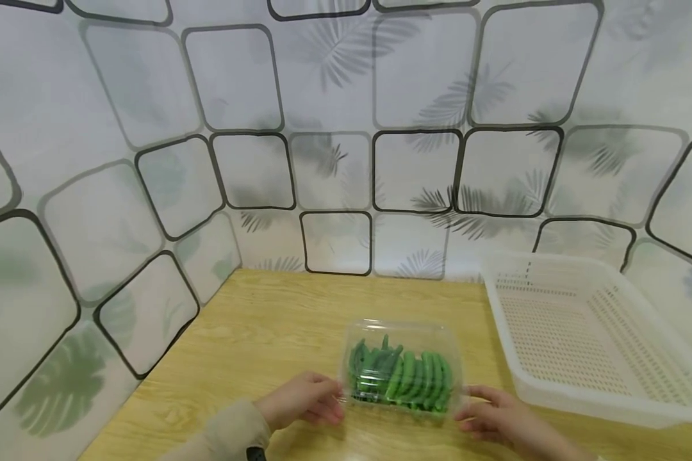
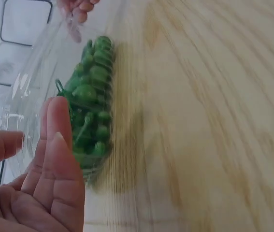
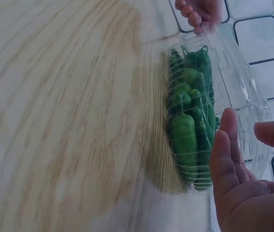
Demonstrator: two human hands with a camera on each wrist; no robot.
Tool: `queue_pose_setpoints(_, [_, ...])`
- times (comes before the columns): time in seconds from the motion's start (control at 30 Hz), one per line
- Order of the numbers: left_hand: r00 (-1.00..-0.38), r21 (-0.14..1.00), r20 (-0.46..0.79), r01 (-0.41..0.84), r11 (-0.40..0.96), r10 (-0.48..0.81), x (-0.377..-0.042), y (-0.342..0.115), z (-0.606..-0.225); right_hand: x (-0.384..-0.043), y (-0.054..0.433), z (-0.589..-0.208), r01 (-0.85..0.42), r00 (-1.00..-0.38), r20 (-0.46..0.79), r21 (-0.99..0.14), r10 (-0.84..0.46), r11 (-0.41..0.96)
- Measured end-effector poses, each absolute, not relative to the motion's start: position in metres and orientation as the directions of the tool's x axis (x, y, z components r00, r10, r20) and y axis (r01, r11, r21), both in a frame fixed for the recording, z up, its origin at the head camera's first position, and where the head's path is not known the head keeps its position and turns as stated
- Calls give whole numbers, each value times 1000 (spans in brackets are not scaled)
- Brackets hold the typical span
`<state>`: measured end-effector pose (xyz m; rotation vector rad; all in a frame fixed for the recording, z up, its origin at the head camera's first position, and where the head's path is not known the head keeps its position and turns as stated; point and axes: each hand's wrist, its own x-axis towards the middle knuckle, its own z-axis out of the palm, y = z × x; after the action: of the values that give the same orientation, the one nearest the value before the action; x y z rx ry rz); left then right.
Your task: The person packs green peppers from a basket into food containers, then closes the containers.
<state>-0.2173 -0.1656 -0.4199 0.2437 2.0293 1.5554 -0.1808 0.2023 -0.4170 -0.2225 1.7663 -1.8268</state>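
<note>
A clear plastic clamshell box (image 1: 400,326) with its lid down lies on the wooden table, filled with green peppers (image 1: 403,378). Their stems show through the box's side in the right wrist view. At the box's left end is my left hand (image 1: 308,400), its fingers fairly straight and the thumb apart from them in the left wrist view. My right hand (image 1: 498,413) is at the opposite end, likewise with extended fingers and a gap to the thumb. Both hands' fingertips are at the box's near corners; whether they press on it is hard to tell.
A white plastic basket (image 1: 513,358) with a perforated bottom stands on the table to the right. Patterned cloth (image 1: 337,173) hangs behind and to the left of the wooden table (image 1: 254,326). A dark band (image 1: 255,453) is on the left wrist.
</note>
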Motion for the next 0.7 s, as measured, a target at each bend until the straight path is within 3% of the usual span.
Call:
queue_pose_setpoints(0.43, [-815, 949, -314, -271, 159, 487, -222, -154, -419, -187, 203, -417, 355, -821, -274, -932, -501, -72])
queue_pose_setpoints(0.7, [-857, 952, -303, -253, 172, 418, -239, -141, -420, -198, 180, -421, 341, -919, -299, -930, -258, -136])
